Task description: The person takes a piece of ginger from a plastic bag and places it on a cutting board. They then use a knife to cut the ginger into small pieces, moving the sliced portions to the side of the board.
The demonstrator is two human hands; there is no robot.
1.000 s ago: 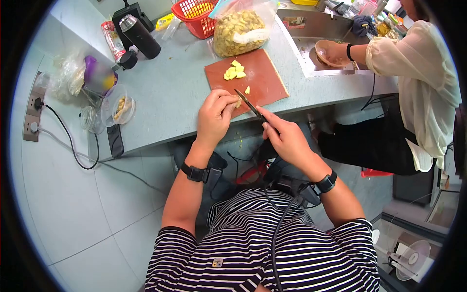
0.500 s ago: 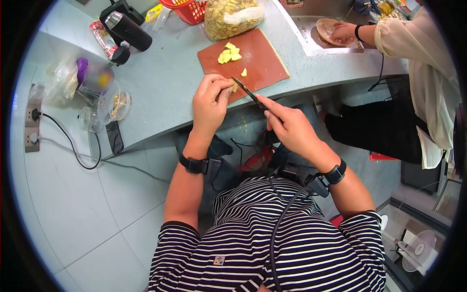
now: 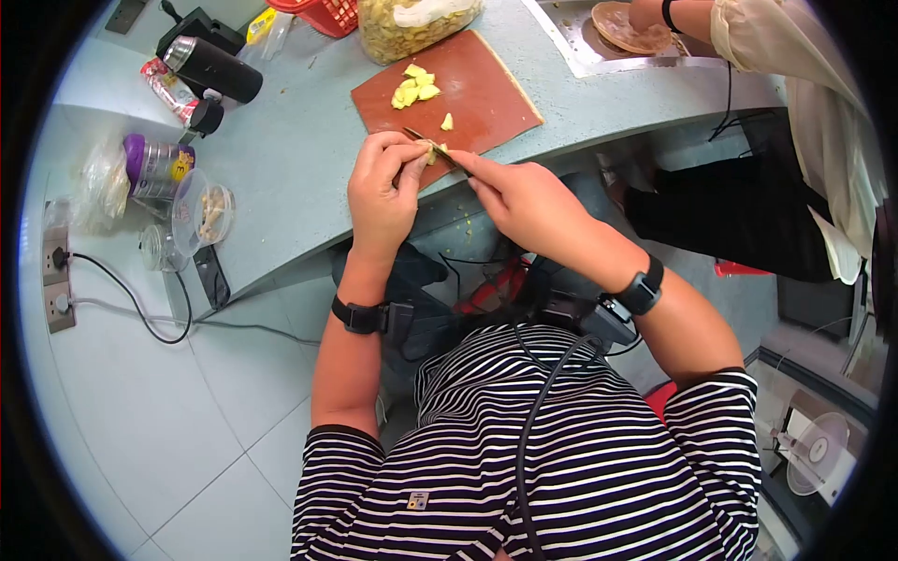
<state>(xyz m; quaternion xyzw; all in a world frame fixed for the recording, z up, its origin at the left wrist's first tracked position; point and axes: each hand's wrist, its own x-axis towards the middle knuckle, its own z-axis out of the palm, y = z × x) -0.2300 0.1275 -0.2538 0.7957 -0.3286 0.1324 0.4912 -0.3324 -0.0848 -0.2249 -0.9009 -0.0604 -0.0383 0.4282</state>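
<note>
My left hand (image 3: 385,192) pinches a small knob of what looks like ginger (image 3: 432,154) at the near edge of the reddish-brown cutting board (image 3: 491,98). In my right hand (image 3: 524,196) is a small dark knife (image 3: 453,162), its blade lying across the ginger and its tip pointing up and left. Fingers cover much of the held piece and most of the handle. Farther up the board sits a little heap of pale yellow peeled pieces (image 3: 414,89), with one loose piece (image 3: 447,122) apart from it.
Behind the board are a bag of ginger pieces (image 3: 412,33) and a red basket (image 3: 327,14). A black thermos (image 3: 220,70), a purple-lidded can (image 3: 159,166) and a clear tub (image 3: 204,213) stand left. At right, a co-worker's hand (image 3: 650,14) holds a bowl (image 3: 622,28) over the sink.
The view has shifted, so the counter sits higher and farther left. My right hand has brought the knife from beside the ginger onto it. The co-worker's hand has moved up.
</note>
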